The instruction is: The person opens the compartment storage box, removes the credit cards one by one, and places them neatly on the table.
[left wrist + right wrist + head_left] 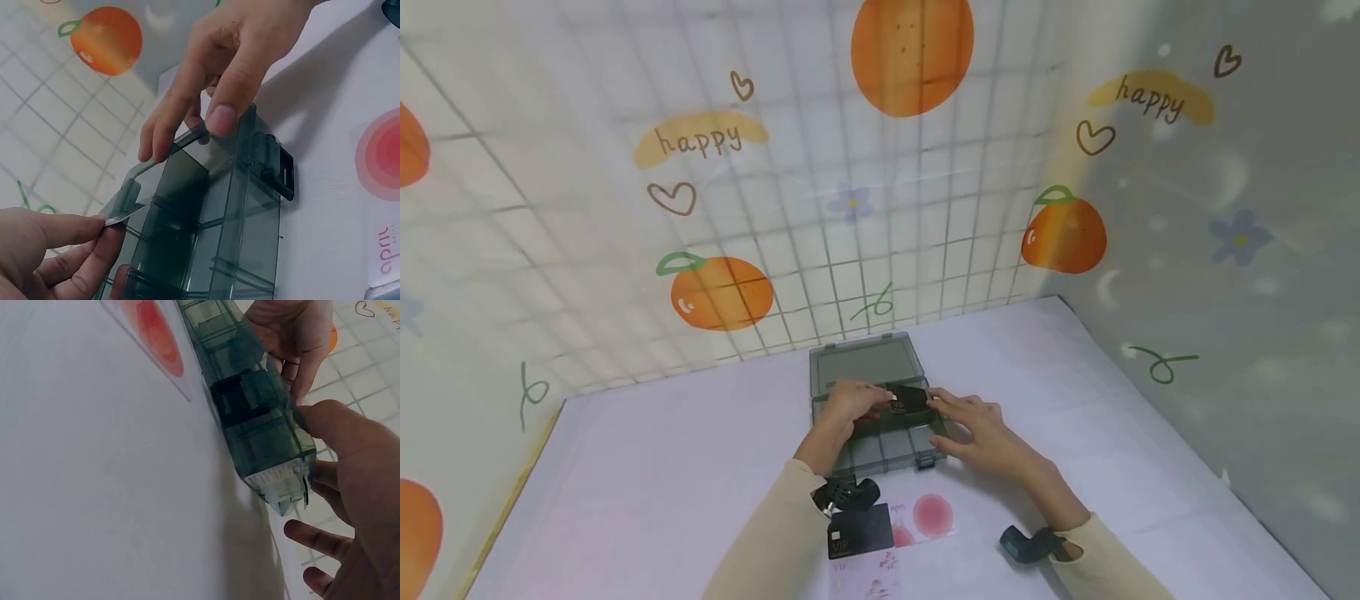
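A dark translucent plastic organizer box (861, 457) lies on the table with its lid (867, 364) raised at the back. Inside, dividers form several compartments. My left hand (848, 403) pinches the left edge of a black card marked VIP (910, 401) above the box; in the left wrist view that card (120, 218) shows nearly edge-on between thumb and finger. At the box's right side is my right hand (977, 431), its fingers loosely extended. The right wrist view has its thumb (337, 425) touching the box rim, with the lower fingers spread apart.
In front of the box lie another black VIP card (860, 532), a card with a pink-red circle (933, 515) and a pale floral card (861, 575). A printed curtain (805, 242) stands behind the white table (685, 467) and along its sides.
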Tool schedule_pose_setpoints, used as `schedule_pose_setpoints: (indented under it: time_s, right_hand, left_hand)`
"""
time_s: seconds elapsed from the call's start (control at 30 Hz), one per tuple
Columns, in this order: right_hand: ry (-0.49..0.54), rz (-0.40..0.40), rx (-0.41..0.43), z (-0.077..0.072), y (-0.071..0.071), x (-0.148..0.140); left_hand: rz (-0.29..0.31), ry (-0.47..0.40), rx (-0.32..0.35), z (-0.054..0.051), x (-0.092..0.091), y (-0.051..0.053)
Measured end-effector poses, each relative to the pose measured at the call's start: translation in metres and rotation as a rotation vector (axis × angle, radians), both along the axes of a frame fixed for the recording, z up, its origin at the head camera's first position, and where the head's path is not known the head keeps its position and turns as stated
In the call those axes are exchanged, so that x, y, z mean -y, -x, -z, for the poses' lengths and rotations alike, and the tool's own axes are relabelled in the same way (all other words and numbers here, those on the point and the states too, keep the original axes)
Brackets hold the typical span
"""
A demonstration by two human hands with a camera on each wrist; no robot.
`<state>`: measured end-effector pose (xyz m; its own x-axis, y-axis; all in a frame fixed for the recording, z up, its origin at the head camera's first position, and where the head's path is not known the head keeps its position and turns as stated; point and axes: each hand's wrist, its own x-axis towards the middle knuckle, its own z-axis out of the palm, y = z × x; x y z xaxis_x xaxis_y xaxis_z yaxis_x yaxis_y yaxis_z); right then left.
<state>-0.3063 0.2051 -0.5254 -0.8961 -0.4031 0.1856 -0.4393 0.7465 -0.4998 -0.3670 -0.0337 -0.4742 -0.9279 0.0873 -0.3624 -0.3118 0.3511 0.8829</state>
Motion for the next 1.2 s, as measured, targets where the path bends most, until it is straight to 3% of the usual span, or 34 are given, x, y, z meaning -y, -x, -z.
schedule_pose_setpoints:
  time_s: [0.3, 0.77, 1.07, 1.2]
  right_hand:
    - [0.012, -0.011, -0.021, 0.000, 0.000, -0.001]
    - [0.006, 0.002, 0.019, -0.001, -0.001, 0.000]
    - [0.018, 0.002, 0.018, 0.000, -0.001, 0.000]
    - [0.016, -0.001, 0.011, 0.001, 0.000, 0.000]
  left_hand:
    - [-0.003, 0.007, -0.048, -0.006, 0.006, -0.005]
    - [0.029, 0.012, -0.147, -0.018, 0.027, -0.019]
    - [0.031, -0.082, -0.172, -0.026, 0.038, -0.038]
    - [0.026, -0.140, -0.174, -0.025, 0.044, -0.047]
